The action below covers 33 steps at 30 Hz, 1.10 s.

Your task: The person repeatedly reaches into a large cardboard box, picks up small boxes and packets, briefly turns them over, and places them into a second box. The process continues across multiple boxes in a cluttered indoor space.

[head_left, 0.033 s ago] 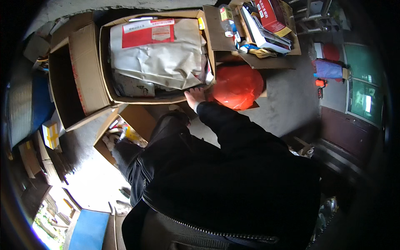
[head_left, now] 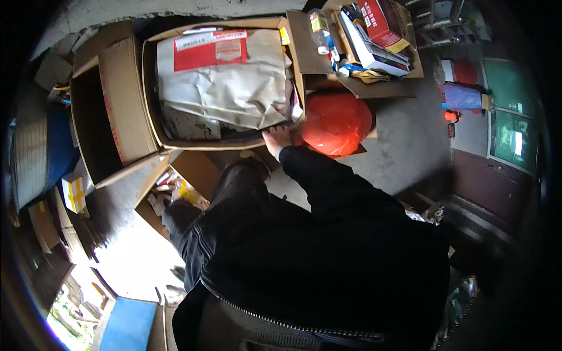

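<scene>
A large cardboard box stands open in front of me, filled with flat papery items. On top lies a creased white paper bag with a red printed panel. My right hand is at the box's near right corner, its fingers bent over the rim; the palm side is hidden. Close beside that hand sits a shiny red plastic-covered bundle. I cannot make out my left hand. Below the big box, a smaller open carton holds mixed small packages, partly covered by dark clothing.
Left of the big box stands an open carton with a dark inside. At the far right, another carton holds books, a red box and a plastic bottle. A metal ladder and a green-paned door lie beyond.
The view has shifted slightly, so the boxes appear a little lower and further right. My right hand stays at the same corner of the box.
</scene>
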{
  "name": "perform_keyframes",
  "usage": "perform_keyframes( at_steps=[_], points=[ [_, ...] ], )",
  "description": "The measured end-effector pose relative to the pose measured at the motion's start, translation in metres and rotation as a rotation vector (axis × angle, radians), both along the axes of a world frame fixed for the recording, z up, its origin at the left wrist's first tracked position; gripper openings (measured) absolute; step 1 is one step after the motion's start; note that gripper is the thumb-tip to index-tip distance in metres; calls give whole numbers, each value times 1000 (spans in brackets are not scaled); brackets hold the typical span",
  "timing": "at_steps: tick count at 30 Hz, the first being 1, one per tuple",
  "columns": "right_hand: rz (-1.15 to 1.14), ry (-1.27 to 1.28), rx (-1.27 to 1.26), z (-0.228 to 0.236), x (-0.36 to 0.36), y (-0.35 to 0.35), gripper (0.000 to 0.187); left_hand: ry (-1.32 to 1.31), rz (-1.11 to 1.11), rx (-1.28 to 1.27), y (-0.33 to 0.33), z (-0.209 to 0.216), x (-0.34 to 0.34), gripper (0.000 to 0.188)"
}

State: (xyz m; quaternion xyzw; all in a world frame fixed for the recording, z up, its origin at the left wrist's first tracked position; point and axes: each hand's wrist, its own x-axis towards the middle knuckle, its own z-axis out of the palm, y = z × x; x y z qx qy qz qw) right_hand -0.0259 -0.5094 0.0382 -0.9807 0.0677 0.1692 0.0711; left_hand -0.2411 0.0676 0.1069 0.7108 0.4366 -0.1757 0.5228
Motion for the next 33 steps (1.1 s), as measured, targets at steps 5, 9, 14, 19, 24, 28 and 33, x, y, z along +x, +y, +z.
perform_keyframes(
  at_steps=[5,9,14,19,24,28,33],
  points=[
    [-61,89,-88,-23,6,8,25,20,-4,-8,5,-11,18,59],
    [-60,162,-79,-33,15,10,25,64,-2,16,3,-9,36,59],
    [5,173,-41,-17,19,2,23,32,6,43,2,-15,29,60],
    [98,57,-13,15,44,-20,26,-19,23,71,-4,-17,8,61],
    [-240,-118,276,11,57,-24,18,-65,28,82,-24,6,0,62],
    [-476,-128,573,-6,45,-17,29,-127,67,125,-39,37,-56,62],
    [117,-45,203,-6,35,-29,26,-180,233,149,-89,15,-153,63]
  ],
)
